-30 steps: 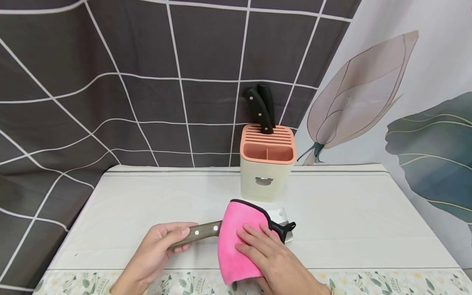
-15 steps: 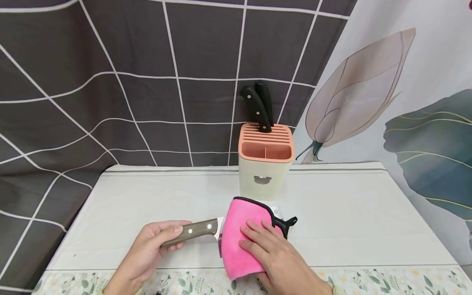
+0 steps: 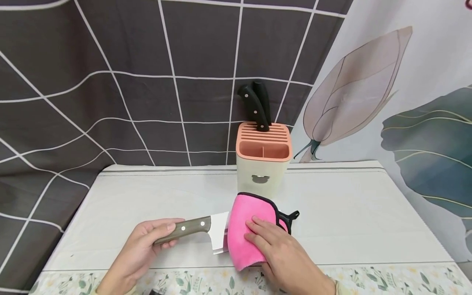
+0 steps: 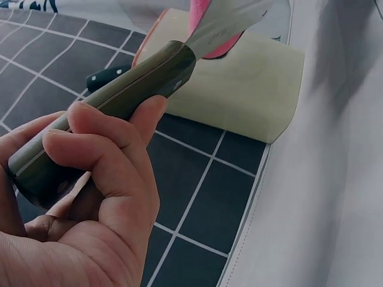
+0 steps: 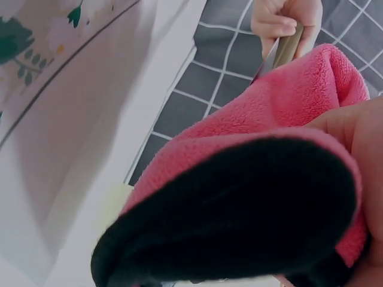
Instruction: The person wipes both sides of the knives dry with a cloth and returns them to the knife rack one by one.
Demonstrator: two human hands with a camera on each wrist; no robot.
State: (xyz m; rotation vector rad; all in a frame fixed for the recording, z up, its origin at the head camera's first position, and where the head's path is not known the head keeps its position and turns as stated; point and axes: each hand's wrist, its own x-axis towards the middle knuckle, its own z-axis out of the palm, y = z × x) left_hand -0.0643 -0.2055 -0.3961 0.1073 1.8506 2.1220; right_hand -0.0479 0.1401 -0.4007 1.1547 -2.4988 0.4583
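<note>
My left hand (image 3: 141,246) grips the brown-green riveted handle of a cleaver (image 3: 219,227), fingers and thumb curled round it in the left wrist view. The blade points right, and its far part is hidden inside a folded pink cloth (image 3: 245,235) with black edging and a black hanging loop. From the right, my right hand (image 3: 284,252) holds the cloth over the blade, its fingers lying on top and the thumb mostly hidden beneath. In the right wrist view, the cloth's dark folded edge (image 5: 239,209) fills the foreground, with the left hand (image 5: 287,24) beyond.
Behind the cloth stands a cream knife holder (image 3: 258,180) with an orange slotted top, carrying two black-handled knives (image 3: 256,106). A white table cover (image 3: 361,213) with a floral front strip lies beneath. A dark tile-patterned curtain (image 3: 144,98) backs the table.
The left hand has drawn the cleaver leftward, so more of the blade near the handle shows. The right hand and cloth have shifted slightly right, and the blade's tip is now covered.
</note>
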